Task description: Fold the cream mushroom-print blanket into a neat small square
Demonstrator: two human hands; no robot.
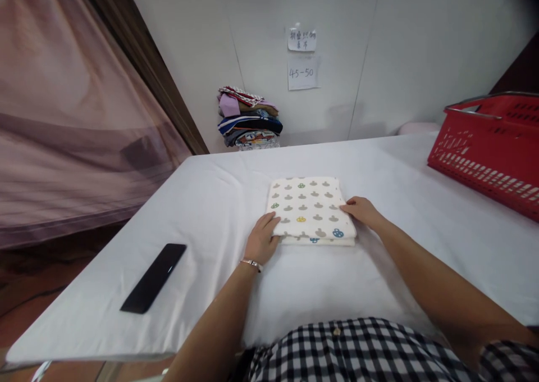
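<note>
A folded white cloth [309,208] printed with grey mushroom shapes and a few green, yellow and blue ones lies flat on the white-covered table [202,202]. At its lower left corner, my left hand [261,239] rests with fingers stretched along the edge and the thumb near the front fold. On the opposite side, my right hand [361,210] has its fingers and thumb closed at the cloth's right edge. The folded layers show along the front side, where a lower layer sticks out slightly.
A black phone-like slab [154,278] lies at the left of the table. Far right stands a red plastic basket [488,146] with a metal handle. Beyond the back edge is a stack of folded fabrics [250,118] against the wall. A pinkish curtain [84,118] hangs at the left.
</note>
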